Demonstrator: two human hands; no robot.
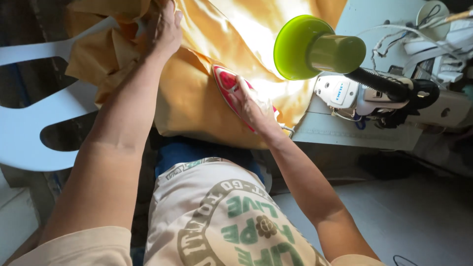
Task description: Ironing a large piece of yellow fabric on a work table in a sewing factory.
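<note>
My right hand (251,106) is closed around the handle of the red iron (227,86), pressing it flat on the yellow fabric (197,98) mid-frame. My left hand (165,27), fingers spread and open, pins the cloth at the upper left so it stays taut (it seems to grip a fold, though glare hides that). The green lamp (308,47) leans in over the table (345,130).

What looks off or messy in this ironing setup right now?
The yellow fabric is not flat: its far left part is bunched in rumpled folds under the left hand, spilling toward a white plastic chair. The right hand grips a red iron on the smoother part. Nothing looks spilled or damaged.
</note>
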